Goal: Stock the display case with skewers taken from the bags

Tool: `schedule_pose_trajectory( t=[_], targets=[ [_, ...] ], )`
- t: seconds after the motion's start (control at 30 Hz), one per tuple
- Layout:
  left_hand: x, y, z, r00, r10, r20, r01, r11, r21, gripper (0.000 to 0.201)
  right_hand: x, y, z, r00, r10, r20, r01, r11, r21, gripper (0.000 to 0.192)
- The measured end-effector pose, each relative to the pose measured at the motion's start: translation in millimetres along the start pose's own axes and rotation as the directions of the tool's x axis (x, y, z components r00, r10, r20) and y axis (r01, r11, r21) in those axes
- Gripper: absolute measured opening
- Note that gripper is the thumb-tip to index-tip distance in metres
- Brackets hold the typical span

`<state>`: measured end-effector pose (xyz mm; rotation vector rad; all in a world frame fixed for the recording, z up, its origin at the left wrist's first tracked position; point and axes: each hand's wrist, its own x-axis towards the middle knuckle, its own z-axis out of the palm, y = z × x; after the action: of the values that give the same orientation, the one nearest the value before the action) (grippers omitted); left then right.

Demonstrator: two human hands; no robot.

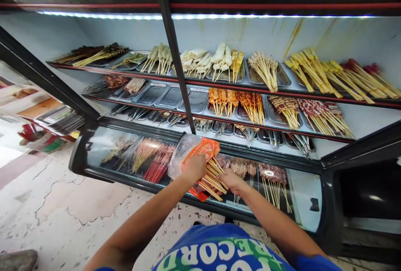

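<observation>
In the head view my left hand [196,168] is closed in a fist on an orange and clear plastic bag [205,147], at the front of the display case. A bundle of bamboo skewers [216,179] sticks out of the bag, bare stick ends pointing down and right; the bag hides their other ends. From the right, my right hand [232,181] pinches the sticks, with its fingertips partly hidden among them. Both hands are above the curved glass front [300,191], behind which more meat skewers [272,173] lie.
Trays of skewers fill the upper shelf [232,80] and middle shelf [206,116]; some middle metal trays [172,96] are bare. A dark post [175,49] divides the case. At left stand a bucket [39,139] and a side table [40,110].
</observation>
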<state>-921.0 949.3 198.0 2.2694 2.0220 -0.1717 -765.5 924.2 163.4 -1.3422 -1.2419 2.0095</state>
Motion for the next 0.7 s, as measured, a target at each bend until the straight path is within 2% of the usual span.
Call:
schedule_pose_trajectory(
  t=[0.07,0.23,0.4,0.53,0.7],
  targets=[
    [3,-2,0.0,0.999,0.017,0.036,-0.017,1.0,0.012,0.025,0,0,-3,1.0,-0.013,0.014,0.013,1.0,-0.007,0.022],
    [10,-25,-10.1,0.999,0.047,0.024,-0.048,0.998,0.031,0.028,-11,0,-12,0.998,-0.029,0.055,0.032,0.997,-0.071,0.023],
    [13,-49,-18.8,0.999,0.039,-0.021,-0.038,0.999,0.019,0.03,-25,14,-29,0.991,-0.007,0.13,0.022,0.994,-0.111,0.042],
    [8,-62,-12.3,0.998,0.037,-0.045,-0.038,0.999,-0.009,0.029,-32,30,-43,0.984,-0.018,0.177,0.041,0.991,-0.126,0.048],
    [5,-68,-1.1,0.997,0.049,-0.053,-0.051,0.998,-0.044,0.028,-37,40,-51,0.983,-0.013,0.182,0.034,0.993,-0.114,0.05]
  ],
)
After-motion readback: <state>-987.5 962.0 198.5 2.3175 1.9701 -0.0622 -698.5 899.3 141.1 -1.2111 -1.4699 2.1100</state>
